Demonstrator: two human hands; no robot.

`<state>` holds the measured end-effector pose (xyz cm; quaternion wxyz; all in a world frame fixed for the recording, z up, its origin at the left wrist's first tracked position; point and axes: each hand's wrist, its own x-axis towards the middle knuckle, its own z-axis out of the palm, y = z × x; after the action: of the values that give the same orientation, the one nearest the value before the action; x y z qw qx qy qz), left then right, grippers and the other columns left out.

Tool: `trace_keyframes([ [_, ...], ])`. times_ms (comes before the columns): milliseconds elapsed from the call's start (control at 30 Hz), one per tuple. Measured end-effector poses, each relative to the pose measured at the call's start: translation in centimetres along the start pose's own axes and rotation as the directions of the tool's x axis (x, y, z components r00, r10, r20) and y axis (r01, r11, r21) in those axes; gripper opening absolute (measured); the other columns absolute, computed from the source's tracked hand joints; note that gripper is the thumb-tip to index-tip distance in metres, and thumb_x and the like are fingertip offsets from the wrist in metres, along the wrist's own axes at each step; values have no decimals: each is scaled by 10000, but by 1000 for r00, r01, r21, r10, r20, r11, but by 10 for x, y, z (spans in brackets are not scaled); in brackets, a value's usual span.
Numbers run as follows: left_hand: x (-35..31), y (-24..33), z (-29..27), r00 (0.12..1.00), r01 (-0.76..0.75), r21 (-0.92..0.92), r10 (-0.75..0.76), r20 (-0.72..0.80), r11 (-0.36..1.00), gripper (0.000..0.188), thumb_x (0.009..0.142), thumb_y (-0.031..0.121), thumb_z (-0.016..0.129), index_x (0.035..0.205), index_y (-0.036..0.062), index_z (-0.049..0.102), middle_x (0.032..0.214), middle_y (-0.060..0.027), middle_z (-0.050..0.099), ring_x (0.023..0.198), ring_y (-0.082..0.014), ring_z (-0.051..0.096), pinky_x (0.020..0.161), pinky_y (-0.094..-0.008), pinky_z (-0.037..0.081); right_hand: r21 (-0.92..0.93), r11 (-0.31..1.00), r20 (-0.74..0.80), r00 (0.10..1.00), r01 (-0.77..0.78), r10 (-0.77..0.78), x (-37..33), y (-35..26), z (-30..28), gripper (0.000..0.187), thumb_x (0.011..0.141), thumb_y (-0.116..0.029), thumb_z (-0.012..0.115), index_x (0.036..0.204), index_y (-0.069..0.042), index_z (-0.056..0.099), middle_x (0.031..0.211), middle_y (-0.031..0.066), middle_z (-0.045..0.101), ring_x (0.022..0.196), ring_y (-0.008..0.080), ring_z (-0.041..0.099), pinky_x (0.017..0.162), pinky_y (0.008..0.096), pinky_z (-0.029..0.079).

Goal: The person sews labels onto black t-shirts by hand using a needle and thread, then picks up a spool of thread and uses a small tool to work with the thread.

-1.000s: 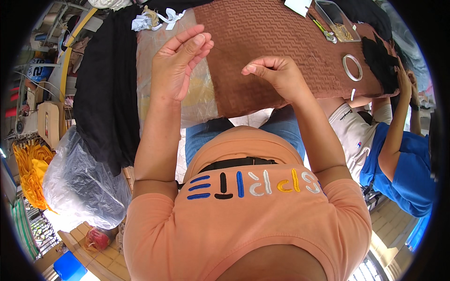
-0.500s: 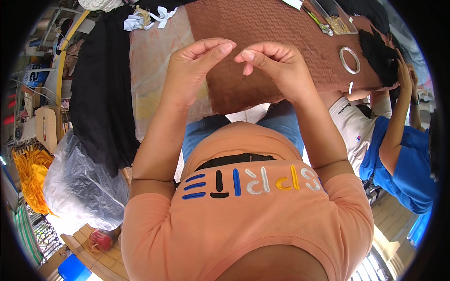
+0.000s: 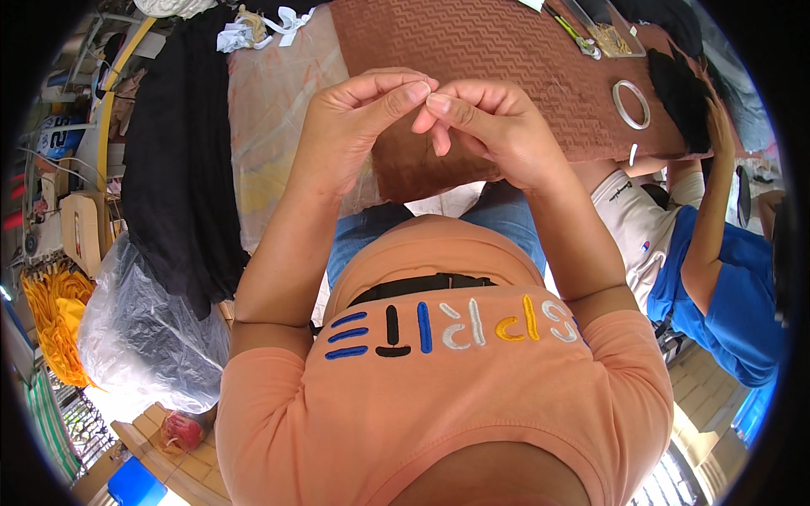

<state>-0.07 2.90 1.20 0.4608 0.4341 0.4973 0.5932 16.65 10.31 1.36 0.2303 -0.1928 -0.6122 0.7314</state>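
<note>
Thumb and forefinger are pinched together on my left hand [image 3: 367,114], and likewise on my right hand [image 3: 494,122]. Their fingertips meet, or nearly meet, above the near edge of a brown quilted cloth [image 3: 472,42]. Whatever lies between the fingertips is too fine to make out. A faint dark thread-like line seems to hang below them against the cloth. On my right hand, the lower fingers curl loosely under the pinch.
Clear plastic sheeting [image 3: 283,110] and black fabric [image 3: 173,160] lie to the left. On the right are a white tape roll [image 3: 631,104], a green-handled tool [image 3: 582,38], a clear tray [image 3: 620,38] and black cloth [image 3: 675,97]. A co-worker in a blue shirt [image 3: 738,295] sits there.
My hands have come together, so the fingertips that were slightly apart now meet or nearly meet. The co-worker's hands have shifted at the right edge.
</note>
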Motion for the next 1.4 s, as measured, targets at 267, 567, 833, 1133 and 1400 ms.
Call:
trace_keyframes([
  [267,-1,-1,-1,998,48,-3,-48,36,999,212,854,161,667,995,3,682,974,-70,665,930,-131,584,843,-274,435,3,1000,20,1000,-23,23,0,0,-1,248,923,-264,563,871,-61,696,635,-25,594,499,-8,368,452,165,253],
  [567,-1,0,2,997,73,-42,-73,7,996,179,830,136,687,959,11,693,924,-48,676,880,-101,604,821,-235,458,-2,1000,34,999,-28,29,0,-1,-2,231,901,-274,599,867,-74,711,653,-26,610,653,26,519,659,187,381],
  [833,-2,6,-3,994,95,-4,-95,53,995,188,850,132,663,988,6,678,1018,-69,655,980,-121,570,897,-268,409,-428,833,-99,898,350,-428,3,10,-21,111,810,-126,703,877,-38,691,837,23,648,846,107,587,778,254,452],
  [1133,-2,11,-4,986,71,96,-84,143,993,177,828,124,686,960,7,688,970,-48,665,926,-100,591,834,-231,443,-430,796,65,894,427,-444,7,-15,-26,125,816,-58,657,934,-55,700,1139,92,593,1081,176,535,901,302,427],
  [1400,-3,16,-4,957,135,158,-169,234,978,175,848,104,653,983,-4,680,1033,-69,656,967,-115,585,878,-249,426,-473,739,197,875,479,-441,10,-18,-27,78,806,-57,662,876,-54,696,1145,109,588,1073,194,541,879,313,445],
])
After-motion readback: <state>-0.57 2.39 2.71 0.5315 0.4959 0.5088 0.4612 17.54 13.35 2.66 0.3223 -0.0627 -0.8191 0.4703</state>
